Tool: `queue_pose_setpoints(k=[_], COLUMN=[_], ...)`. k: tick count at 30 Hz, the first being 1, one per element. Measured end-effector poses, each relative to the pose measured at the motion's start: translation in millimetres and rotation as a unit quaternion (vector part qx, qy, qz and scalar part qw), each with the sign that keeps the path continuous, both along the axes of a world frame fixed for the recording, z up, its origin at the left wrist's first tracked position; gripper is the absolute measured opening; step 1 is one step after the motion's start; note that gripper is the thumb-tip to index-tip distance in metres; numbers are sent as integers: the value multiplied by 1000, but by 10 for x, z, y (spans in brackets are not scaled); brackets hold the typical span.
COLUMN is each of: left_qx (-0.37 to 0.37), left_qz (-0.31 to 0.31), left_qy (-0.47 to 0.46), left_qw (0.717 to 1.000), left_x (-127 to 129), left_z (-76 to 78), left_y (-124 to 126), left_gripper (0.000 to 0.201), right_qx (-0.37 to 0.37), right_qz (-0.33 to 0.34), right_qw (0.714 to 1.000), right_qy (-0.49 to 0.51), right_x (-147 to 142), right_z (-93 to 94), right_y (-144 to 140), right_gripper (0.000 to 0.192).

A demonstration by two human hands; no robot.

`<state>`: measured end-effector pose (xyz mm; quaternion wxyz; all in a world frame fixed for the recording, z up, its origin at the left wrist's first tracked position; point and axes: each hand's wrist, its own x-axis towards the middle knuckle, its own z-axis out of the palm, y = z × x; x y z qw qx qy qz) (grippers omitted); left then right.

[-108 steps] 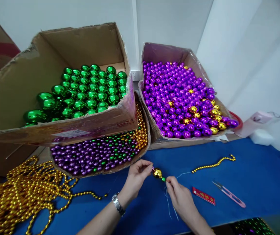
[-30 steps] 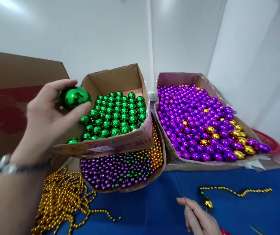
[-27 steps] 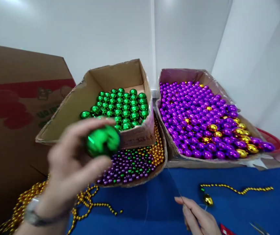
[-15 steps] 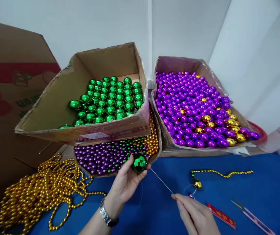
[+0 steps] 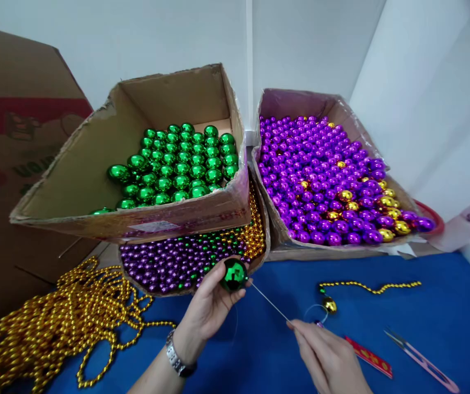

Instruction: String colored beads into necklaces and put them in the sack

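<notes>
My left hand (image 5: 208, 312) is closed around a large shiny green ball (image 5: 234, 274), thumb on its side and fingers beneath. My right hand (image 5: 328, 350) pinches a long thin needle (image 5: 273, 303) that slants up leftward, its far end at the ball's right side by my left fingertips. Whether the needle enters the ball, I cannot make out. To the right of the needle, a gold bead string (image 5: 368, 287) lies with a green bead, a gold ball (image 5: 330, 305) and a clear loop of line. A purple bead is partly hidden behind my right hand.
A carton of green balls (image 5: 181, 182) stands over a box of small purple, green and gold beads (image 5: 156, 262). Purple and gold balls (image 5: 309, 169) fill the right box. Gold bead strings (image 5: 62, 323) heap at left. A red packet (image 5: 368, 357) and pink-handled snips (image 5: 422, 358) lie right.
The view has shifted slightly. My left hand still holds the green ball, and the needle in my right hand stays pointed at its right side with little movement.
</notes>
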<state>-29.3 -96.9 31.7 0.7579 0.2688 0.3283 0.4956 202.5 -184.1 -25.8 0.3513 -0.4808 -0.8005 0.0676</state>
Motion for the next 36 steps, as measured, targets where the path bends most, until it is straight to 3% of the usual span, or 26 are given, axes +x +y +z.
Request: queue_pose_setpoints(k=[6, 9, 14, 20, 25, 30, 32, 34, 36], left_qx=[133, 175, 168, 162, 146, 138, 137, 153, 185], left_qz=[-73, -83, -82, -99, -120, -124, -154, -185, -175], left_qy=[164, 199, 150, 152, 125, 142, 154, 161, 170], left_qw=[975, 961, 971, 970, 974, 972, 966, 957, 952], left_x=[49, 109, 172, 204, 246, 293, 306, 301, 275], left_z=[24, -3, -46, -84, -153, -212, -212, -193, -158], left_y=[-91, -151, -195, -211, -217, -223, -223, -194, -107], left_gripper=[45, 50, 46, 48, 50, 51, 54, 55, 49], right_qx=[14, -11, -102, -85, -129, -130, -131, -131, -137], right_qz=[-7, -9, 19, 27, 20, 6, 11, 12, 9], right_qw=[997, 999, 991, 993, 986, 982, 981, 980, 980], right_qy=[-74, -33, 83, 79, 106, 136, 143, 146, 144], right_x=[33, -16, -82, -82, -135, -182, -174, -146, -101], right_z=[-129, -171, -140, -143, -143, -143, -145, -150, -159], right_y=[46, 63, 53, 57, 63, 74, 77, 76, 71], right_gripper=[30, 28, 25, 24, 23, 26, 28, 29, 28])
